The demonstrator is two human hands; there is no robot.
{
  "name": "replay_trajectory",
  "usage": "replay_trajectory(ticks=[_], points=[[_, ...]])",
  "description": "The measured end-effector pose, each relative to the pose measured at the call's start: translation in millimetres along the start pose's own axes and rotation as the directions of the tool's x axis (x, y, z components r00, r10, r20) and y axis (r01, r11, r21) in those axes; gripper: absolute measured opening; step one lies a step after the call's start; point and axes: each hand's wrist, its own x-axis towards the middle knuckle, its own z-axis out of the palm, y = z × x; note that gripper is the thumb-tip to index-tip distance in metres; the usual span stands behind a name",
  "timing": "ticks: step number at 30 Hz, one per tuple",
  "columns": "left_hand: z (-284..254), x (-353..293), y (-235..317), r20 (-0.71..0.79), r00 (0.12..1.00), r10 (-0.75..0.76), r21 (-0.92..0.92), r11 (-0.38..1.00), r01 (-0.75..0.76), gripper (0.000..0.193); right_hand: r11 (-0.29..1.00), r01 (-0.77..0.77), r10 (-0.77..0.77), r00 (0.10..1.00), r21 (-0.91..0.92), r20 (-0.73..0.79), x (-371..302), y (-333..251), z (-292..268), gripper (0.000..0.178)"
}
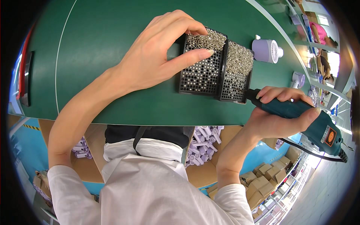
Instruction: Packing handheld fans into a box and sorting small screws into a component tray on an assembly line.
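Two black screw trays (200, 75) stand side by side on the green table, each a perforated plate with loose silver screws (240, 59) heaped at its far end and screws standing in many holes. Over the left tray is my left hand (161, 48), thumb and index finger apart on either side of its screw heap (210, 40); whether the fingertips touch screws is unclear. My right hand (279, 116) grips a dark teal electric screwdriver (288, 108) with a black nose. Its tip points at the near part of the right tray.
A lilac handheld fan (264, 50) lies beyond the right tray, another fan part (298, 79) farther right. Below the table edge, a cardboard box (225, 144) holds several lilac parts (202, 146). The screwdriver's black cord (311, 152) loops beneath it. Other people work at far right.
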Motion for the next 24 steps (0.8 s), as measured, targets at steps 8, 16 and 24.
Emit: replay_trajectory(ticks=[8,16,24], points=[[-0.9,2.6,2.4,-0.017,0.999,0.032,0.057,0.998,-0.031,0.027,0.999,-0.036,0.036,0.999,0.019,0.004,1.4,1.9,-0.3,0.043],[22.7,25.9,30.4,0.282,0.92,0.272,0.117,0.942,-0.314,0.017,0.983,0.163,-0.153,0.982,0.087,-0.11,4.9,-5.2,-28.5,0.051],[66.8,67.4,39.4,0.682,0.622,0.385,0.103,0.791,-0.603,0.009,0.973,0.148,-0.028,0.835,0.175,-0.549,7.1,8.5,-94.9,0.051]])
